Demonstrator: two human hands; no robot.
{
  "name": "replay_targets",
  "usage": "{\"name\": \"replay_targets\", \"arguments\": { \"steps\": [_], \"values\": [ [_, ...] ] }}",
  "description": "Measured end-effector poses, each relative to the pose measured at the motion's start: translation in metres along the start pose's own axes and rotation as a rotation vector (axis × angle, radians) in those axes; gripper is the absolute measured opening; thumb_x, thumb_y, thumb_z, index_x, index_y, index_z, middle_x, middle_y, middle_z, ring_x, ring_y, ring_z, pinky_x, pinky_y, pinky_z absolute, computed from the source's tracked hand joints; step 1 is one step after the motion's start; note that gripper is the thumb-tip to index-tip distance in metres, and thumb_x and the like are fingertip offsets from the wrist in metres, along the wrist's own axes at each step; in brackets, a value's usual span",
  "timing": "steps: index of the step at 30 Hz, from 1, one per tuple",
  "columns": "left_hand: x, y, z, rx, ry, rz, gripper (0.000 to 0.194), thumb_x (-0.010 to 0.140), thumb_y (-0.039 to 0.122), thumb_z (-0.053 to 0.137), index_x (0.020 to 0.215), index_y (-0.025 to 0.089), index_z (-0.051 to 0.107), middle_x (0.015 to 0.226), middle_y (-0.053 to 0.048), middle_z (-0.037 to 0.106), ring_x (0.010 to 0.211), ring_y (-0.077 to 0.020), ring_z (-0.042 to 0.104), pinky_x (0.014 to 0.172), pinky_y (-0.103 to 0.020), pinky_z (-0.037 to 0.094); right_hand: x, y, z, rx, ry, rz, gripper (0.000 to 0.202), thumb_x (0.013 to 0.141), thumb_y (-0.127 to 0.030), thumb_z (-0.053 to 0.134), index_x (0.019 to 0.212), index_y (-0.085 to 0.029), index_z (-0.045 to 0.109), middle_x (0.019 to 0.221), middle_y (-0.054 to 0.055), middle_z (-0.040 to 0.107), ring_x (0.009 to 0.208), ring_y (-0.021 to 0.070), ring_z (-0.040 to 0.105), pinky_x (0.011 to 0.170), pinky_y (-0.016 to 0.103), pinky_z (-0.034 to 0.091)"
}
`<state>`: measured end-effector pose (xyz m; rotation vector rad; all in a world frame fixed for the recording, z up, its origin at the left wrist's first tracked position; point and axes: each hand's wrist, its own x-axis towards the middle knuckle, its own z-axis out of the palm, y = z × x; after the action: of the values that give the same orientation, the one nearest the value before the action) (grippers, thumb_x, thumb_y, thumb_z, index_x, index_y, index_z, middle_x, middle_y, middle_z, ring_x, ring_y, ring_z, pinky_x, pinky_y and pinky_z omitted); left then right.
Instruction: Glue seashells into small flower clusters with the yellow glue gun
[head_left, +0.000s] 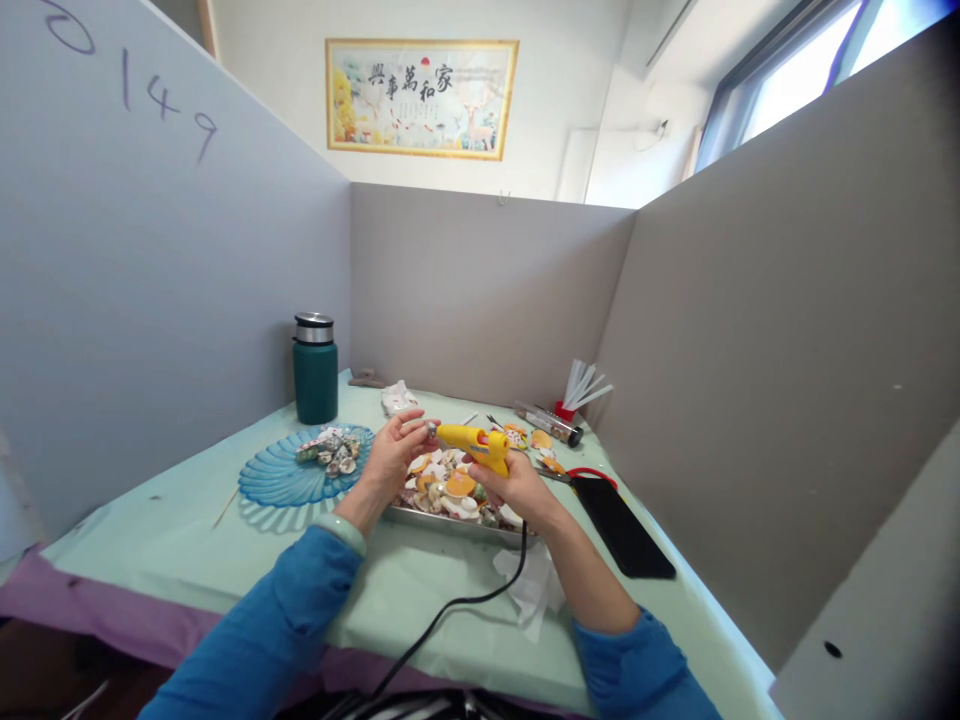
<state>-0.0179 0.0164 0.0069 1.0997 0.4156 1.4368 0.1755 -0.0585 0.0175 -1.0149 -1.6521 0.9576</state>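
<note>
A yellow hot glue gun [476, 442] is gripped in my right hand [506, 480], its nozzle pointing left. In front of the nozzle, my left hand [395, 455] pinches a small greyish shell [432, 430] between its fingertips; fingers partly hide it. Below both hands stands a metal tray [450, 527] heaped with orange, white and brown shells [459, 483]. To the left, a blue scalloped glass plate [274, 470] carries a cluster of shells [334, 452]. The gun's black cord [469, 600] runs down toward the table's front edge.
A green bottle [316, 375] stands at the back left. On the right lie a black phone [622, 525], red-handled scissors [596, 473] and a clear tube [551, 422]. Glue sticks [581, 388] stand in a red holder. Crumpled tissue [534, 585] lies in front. Grey partitions [487, 290] enclose the table.
</note>
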Motion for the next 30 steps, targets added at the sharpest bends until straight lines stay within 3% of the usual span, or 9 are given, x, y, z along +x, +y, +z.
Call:
{"name": "replay_targets", "arguments": {
  "steps": [14, 30],
  "values": [
    [-0.0021, 0.0, 0.0027, 0.034, -0.013, -0.002, 0.051, 0.061, 0.022, 0.079, 0.104, 0.014, 0.053, 0.086, -0.005, 0.07, 0.063, -0.0145, 0.067, 0.066, -0.029, 0.054, 0.0006, -0.0006, 0.0006, 0.023, 0.022, -0.004, 0.042, 0.075, -0.048, 0.066, 0.097, -0.012, 0.063, 0.046, -0.007, 0.043, 0.04, 0.0067, 0.038, 0.041, 0.02, 0.033],
    [0.0002, 0.0013, 0.0002, 0.014, 0.025, 0.013, 0.046, 0.062, 0.021, 0.077, 0.101, 0.014, 0.053, 0.093, -0.009, 0.07, 0.072, -0.0158, 0.068, 0.069, -0.029, 0.055, -0.0011, -0.0005, 0.0005, -0.011, 0.007, 0.004, 0.042, 0.074, -0.048, 0.066, 0.098, -0.013, 0.064, 0.046, -0.007, 0.042, 0.042, 0.0072, 0.038, 0.043, 0.02, 0.032]
  ]
}}
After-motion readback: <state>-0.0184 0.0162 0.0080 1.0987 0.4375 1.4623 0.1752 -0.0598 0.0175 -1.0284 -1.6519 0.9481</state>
